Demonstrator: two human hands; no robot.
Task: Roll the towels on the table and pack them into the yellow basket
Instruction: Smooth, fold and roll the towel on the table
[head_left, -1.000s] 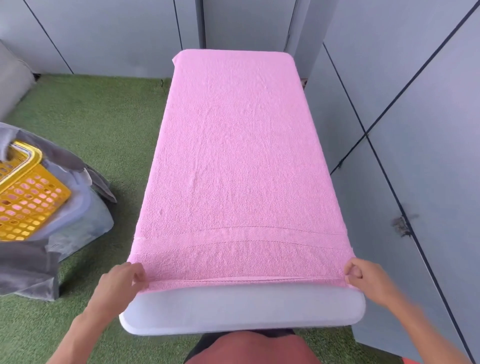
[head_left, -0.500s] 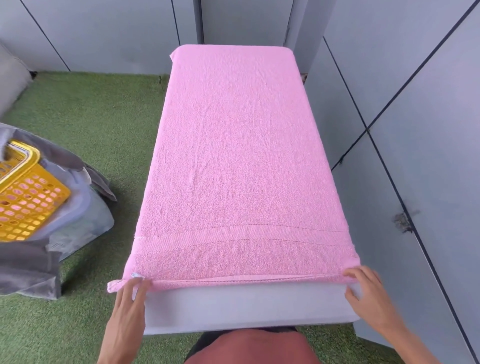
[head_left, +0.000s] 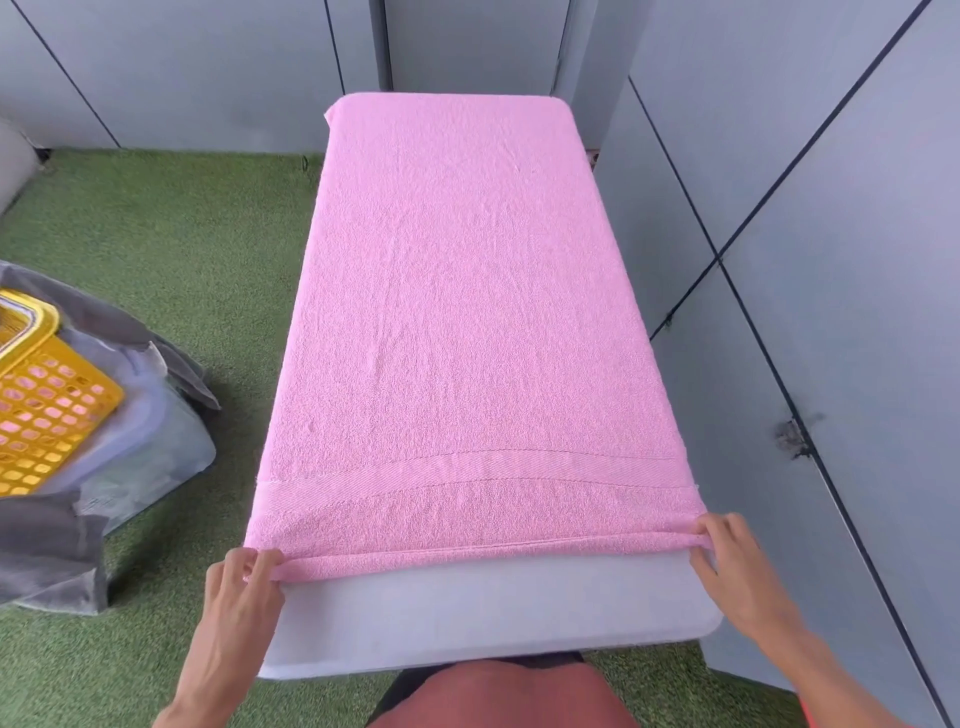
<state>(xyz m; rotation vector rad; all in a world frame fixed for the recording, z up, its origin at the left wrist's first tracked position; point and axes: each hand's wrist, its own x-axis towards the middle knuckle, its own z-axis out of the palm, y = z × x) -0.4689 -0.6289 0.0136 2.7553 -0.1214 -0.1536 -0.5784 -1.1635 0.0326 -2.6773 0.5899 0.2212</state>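
First turn of the roll starts: the left hand (head_left: 244, 587) and right hand (head_left: 737, 566) each pinch a near corner of the pink towel (head_left: 467, 312), its hem curled over. It lies flat on the white table (head_left: 493, 623), long axis running away from the person. Next, I'd say, comes even rolling forward. The yellow basket (head_left: 41, 415) waits at left.

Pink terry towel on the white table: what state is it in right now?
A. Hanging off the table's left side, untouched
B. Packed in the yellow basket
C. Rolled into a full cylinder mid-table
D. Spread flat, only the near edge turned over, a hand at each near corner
D: the pink terry towel lies flat along the white table, while the left hand and right hand pinch its folded near edge.
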